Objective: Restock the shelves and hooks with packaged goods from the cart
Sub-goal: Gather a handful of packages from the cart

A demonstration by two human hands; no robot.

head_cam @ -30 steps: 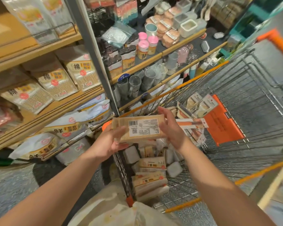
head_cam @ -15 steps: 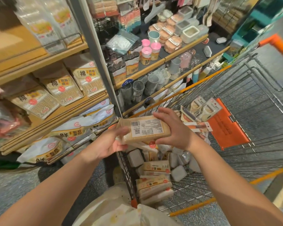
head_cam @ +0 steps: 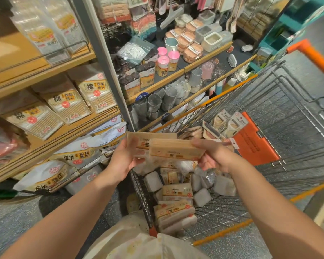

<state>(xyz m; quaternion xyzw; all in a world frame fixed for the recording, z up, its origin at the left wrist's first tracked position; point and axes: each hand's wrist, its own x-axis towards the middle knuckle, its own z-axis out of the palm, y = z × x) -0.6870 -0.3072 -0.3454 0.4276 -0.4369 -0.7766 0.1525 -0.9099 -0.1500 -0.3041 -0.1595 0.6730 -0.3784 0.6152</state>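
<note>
Shop aisle, wire cart [head_cam: 281,113], left hand [head_cam: 123,161] gripping 1 packet [head_cam: 138,142], right hand [head_cam: 216,157] gripping 1 box [head_cam: 174,149]

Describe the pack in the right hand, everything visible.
The pack is a flat, oblong, tan packet, apparently clear film over pale wooden sticks, with small blurred print and a red mark near its lower edge. It is held about level above the cart, long side across the view. The right hand pinches its right end; its left end overlaps a similar pack held by the left hand.
</note>
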